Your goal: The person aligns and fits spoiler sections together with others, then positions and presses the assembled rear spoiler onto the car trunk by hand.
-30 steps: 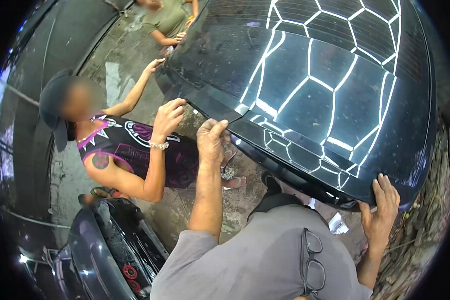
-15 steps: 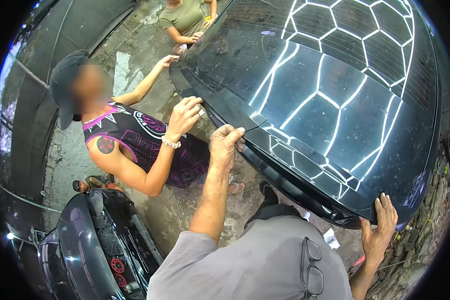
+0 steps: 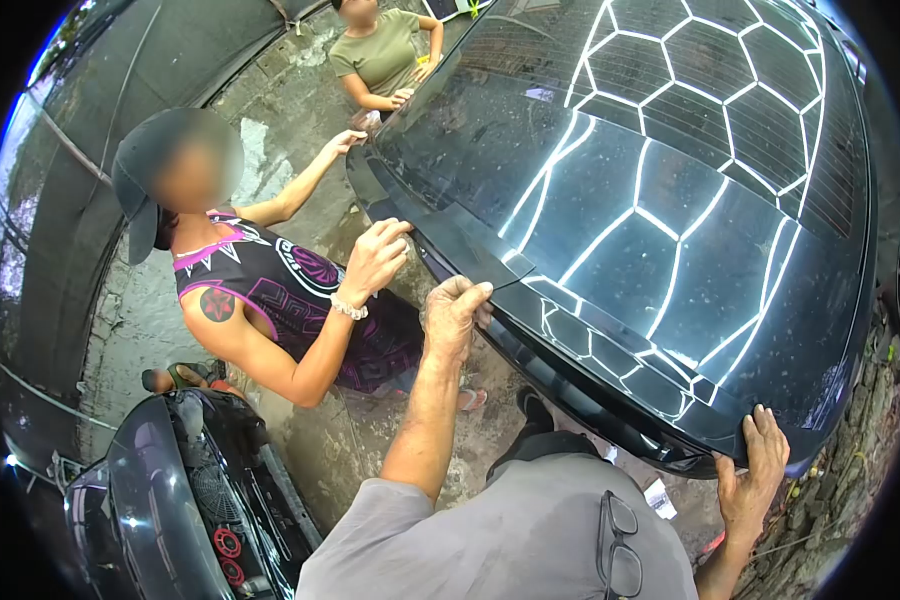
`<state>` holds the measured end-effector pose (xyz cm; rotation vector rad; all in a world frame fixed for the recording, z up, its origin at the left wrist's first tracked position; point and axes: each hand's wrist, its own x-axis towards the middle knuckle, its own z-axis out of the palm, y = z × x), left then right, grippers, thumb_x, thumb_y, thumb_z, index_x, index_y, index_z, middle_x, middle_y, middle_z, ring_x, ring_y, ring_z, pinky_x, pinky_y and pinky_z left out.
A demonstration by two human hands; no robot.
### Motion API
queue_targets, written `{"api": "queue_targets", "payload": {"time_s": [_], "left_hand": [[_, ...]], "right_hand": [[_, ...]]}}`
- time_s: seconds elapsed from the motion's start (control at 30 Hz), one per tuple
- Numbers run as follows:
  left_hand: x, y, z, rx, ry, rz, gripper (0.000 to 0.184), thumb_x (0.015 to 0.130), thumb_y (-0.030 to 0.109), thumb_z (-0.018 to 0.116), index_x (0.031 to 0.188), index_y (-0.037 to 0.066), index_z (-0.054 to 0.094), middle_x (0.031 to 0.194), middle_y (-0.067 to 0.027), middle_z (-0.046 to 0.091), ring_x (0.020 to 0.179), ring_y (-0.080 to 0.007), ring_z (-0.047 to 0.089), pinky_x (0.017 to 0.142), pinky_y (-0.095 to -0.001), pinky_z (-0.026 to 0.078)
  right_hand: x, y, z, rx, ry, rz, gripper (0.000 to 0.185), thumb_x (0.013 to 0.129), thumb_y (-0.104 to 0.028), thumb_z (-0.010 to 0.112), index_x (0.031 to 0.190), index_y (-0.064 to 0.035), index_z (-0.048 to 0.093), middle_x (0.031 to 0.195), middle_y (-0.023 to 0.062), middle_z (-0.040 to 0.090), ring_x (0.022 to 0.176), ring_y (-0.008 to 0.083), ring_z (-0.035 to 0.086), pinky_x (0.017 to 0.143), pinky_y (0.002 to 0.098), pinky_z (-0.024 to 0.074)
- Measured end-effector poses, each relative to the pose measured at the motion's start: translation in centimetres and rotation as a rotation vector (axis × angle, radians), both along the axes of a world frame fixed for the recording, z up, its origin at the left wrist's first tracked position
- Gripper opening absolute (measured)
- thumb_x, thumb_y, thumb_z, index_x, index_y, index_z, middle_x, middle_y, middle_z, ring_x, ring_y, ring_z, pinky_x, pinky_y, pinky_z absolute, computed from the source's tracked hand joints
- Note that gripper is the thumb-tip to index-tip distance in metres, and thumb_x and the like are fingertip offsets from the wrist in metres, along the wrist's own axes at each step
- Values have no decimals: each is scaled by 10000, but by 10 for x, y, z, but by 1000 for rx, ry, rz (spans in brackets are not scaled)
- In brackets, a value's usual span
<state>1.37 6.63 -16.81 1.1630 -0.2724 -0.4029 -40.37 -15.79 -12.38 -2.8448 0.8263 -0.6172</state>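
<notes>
Wearer's L hand (image 3: 457,318) pinches the edge of a thin, flat black strip (image 3: 462,234) on the car's rear rim; R hand (image 3: 753,462) rests w/ thumb apart from fingers at the rim's R corner. Glossy, curved dark car (image 3: 620,270) mirrors hex. white lines. Co-worker's near hand (image 3: 377,258), w/ pale chunky bracelet (image 3: 348,307), is at the strip too. Floor (image 3: 315,450): rough, stained conc.

You wear a plain grey shirt (image 3: 510,530) with a short, loose sleeve (image 3: 378,515) ending above the elbow. Dark-framed glasses (image 3: 620,541) with clear, rounded lenses hang on its front. Below are black trousers (image 3: 548,449) and a dark shoe (image 3: 536,410). Your left hand (image 3: 453,320) and right hand (image 3: 753,472) are bare.
</notes>
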Motion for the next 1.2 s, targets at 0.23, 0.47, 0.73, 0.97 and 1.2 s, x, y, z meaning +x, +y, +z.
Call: {"api": "queue_targets", "payload": {"time_s": [0.23, 0.47, 0.73, 0.97, 1.2], "left_hand": [[-1, -1, 1, -6, 8, 23, 206, 855, 57, 751, 717, 87, 601, 633, -63, 660, 476, -126, 591, 456, -238, 466], [-1, -1, -2, -18, 20, 28, 200, 859, 64, 750, 727, 82, 601, 629, -73, 654, 460, -131, 572, 463, -259, 471], [-2, 2, -3, -15, 21, 39, 192, 853, 69, 757, 733, 83, 607, 632, -71, 655, 467, -127, 574, 471, -254, 475], [0, 2, -4, -1, 23, 34, 194, 858, 91, 763, 734, 81, 614, 635, -70, 659, 467, -122, 579, 457, -241, 459], [2, 0, -4, 48, 0, 49, 203, 869, 132, 761, 735, 83, 616, 637, -64, 661, 467, -115, 581, 448, -237, 445]], "right_hand": [[1, -1, -1, -7, -16, -5, 568, 795, -300, 748, 1224, 55, 634, 1369, 245, 588, 1312, 418, 525, 1092, 536, 359], [0, -2, -2, -8, -22, -10, 566, 796, -309, 739, 1217, 57, 643, 1363, 243, 595, 1309, 418, 527, 1096, 535, 355], [-2, -2, -3, -7, -18, 0, 559, 807, -310, 735, 1219, 56, 642, 1379, 242, 585, 1315, 418, 521, 1097, 538, 349], [2, -3, -2, -10, -22, 7, 564, 797, -296, 746, 1226, 55, 637, 1377, 238, 587, 1317, 417, 518, 1100, 532, 350], [2, -6, 0, 19, -25, 15, 573, 789, -293, 764, 1234, 46, 636, 1377, 234, 588, 1320, 417, 516, 1105, 531, 349]]}}
